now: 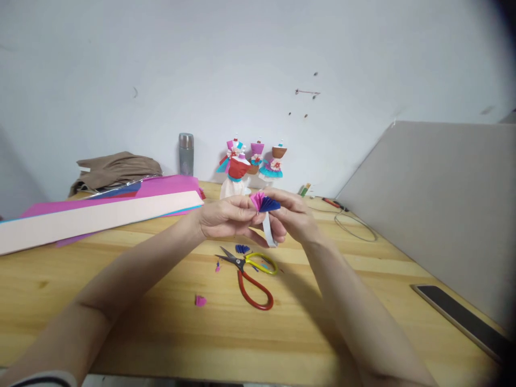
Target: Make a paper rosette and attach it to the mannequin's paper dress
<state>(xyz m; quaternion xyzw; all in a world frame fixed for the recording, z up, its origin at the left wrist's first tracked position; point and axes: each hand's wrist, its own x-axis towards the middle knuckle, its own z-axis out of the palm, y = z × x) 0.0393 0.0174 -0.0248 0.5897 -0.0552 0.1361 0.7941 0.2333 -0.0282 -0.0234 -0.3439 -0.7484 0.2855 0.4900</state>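
Above the middle of the table, my left hand [231, 215] pinches the pink side of a small pleated paper fan [266, 203]. My right hand [293, 214] holds its dark blue side between closed fingers. A white strip [268, 231] hangs below the fan, near my right fingers. Under my hands lie scissors [241, 263] with one yellow and one red handle, their blades apart. A folded dark blue paper piece [242, 249] rests just behind them, and a pink scrap [200, 301] lies to the front left.
Small paper dress figures [238, 169] stand by the wall, with a grey flask [186, 156] to their left. Coloured sheets [100, 217] and brown cloth [121, 169] lie at the left. At the right are a phone [459, 317], a cable [358, 234] and a grey panel [439, 204].
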